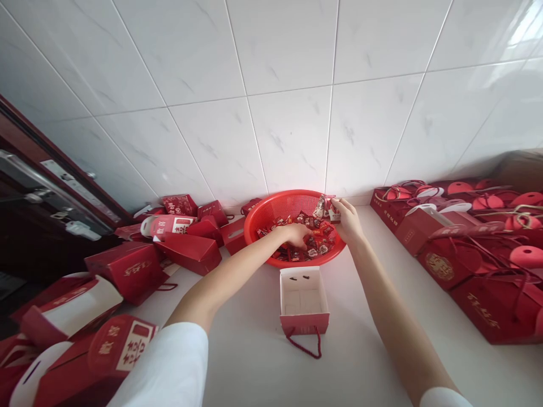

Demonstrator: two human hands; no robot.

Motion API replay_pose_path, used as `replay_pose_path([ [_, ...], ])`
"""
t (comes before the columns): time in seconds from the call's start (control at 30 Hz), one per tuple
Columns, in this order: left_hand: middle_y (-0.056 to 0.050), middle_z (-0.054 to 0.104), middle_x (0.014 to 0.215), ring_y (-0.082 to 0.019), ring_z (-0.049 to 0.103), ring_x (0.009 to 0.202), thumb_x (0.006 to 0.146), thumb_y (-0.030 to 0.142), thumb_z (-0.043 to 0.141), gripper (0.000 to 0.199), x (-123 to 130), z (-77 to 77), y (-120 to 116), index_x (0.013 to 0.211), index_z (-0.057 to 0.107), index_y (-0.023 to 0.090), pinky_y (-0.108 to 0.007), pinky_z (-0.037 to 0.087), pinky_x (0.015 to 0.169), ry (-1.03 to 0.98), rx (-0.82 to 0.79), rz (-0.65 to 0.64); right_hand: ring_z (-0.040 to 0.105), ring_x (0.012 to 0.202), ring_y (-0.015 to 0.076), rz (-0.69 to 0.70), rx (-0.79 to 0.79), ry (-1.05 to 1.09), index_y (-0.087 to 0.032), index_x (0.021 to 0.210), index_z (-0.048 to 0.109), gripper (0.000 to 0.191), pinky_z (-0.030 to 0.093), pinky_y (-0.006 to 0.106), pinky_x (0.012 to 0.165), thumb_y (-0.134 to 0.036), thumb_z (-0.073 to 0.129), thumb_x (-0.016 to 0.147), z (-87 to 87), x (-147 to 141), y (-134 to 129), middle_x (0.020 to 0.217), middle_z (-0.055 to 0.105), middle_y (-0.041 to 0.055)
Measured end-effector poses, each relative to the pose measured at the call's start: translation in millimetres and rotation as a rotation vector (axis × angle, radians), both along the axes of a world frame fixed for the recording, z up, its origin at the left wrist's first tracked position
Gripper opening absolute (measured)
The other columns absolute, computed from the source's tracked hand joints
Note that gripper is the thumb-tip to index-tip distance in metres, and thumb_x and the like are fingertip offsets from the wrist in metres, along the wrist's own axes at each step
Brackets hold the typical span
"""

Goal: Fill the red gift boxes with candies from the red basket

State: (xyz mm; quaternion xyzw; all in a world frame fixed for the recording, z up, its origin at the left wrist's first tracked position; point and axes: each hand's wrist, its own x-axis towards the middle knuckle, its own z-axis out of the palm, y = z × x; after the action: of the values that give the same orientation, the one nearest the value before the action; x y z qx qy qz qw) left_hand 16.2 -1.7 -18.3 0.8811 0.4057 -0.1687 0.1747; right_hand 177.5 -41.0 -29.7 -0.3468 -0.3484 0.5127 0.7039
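Observation:
A red plastic basket (259,210) stands near the wall with many small wrapped candies (311,252) in it. My left hand (298,236) reaches down into the basket among the candies, fingers bent downward; their tips are too hidden to tell what they hold. At the basket's right rim, my right hand (348,220) is closed on several wrapped candies (333,210). Just in front of the basket sits an open red box (304,322) with a white inside and nothing in it; its dark red cord handle lies toward me.
Loose red boxes (127,268) lie piled on the left, some open. Rows of red boxes with cord handles (475,288) stand on the right. A tiled wall (292,135) rises behind the white surface (250,350).

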Motion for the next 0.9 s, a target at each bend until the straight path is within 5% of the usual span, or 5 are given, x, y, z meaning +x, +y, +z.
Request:
replay_pose_path([
  [0.17,-0.007,0.072,0.121,-0.029,0.067,0.111,0.074,0.034,0.076,0.058,0.6,-2.6,-0.6,0.13,0.067,0.025,-0.031,0.05,0.092,-0.031,-0.009,-0.011,0.055,0.058,0.014,-0.01,-0.002,-0.006,-0.023,0.061,0.054,0.037,0.049,0.027,0.057,-0.044,0.084,0.058,1.9,-1.3,-1.4,0.06,0.062,-0.0039],
  [0.4,-0.005,0.077,0.098,-0.027,0.071,0.094,0.064,0.014,0.075,0.046,-4.8,-5.0,3.6,0.109,0.076,0.023,-0.03,0.052,0.08,-0.172,-0.033,0.072,0.057,0.06,0.0153,-0.01,-0.001,-0.044,-0.023,0.064,0.06,0.029,0.05,0.029,0.06,-0.044,0.081,0.061,2.5,-1.7,-2.7,0.063,0.064,-0.0027],
  [0.7,-0.007,0.075,0.107,-0.021,0.07,0.095,0.066,0.007,0.071,0.055,-25.2,5.7,17.0,0.12,0.072,0.017,-0.025,0.054,0.076,-0.505,-0.032,0.212,0.055,0.06,0.0147,-0.026,0.002,-0.071,-0.023,0.065,0.061,0.032,0.048,0.028,0.059,-0.046,0.082,0.061,1.4,-1.2,-1.7,0.062,0.063,-0.0028],
  [0.9,-0.004,0.076,0.101,-0.023,0.067,0.096,0.07,0.018,0.077,0.036,-24.0,7.0,16.5,0.106,0.078,0.019,-0.032,0.052,0.087,-0.572,0.014,0.214,0.057,0.061,0.0147,-0.028,0.005,-0.068,-0.023,0.066,0.061,0.031,0.049,0.028,0.06,-0.046,0.081,0.062,2.4,-2.4,-2.8,0.064,0.064,-0.0029],
])
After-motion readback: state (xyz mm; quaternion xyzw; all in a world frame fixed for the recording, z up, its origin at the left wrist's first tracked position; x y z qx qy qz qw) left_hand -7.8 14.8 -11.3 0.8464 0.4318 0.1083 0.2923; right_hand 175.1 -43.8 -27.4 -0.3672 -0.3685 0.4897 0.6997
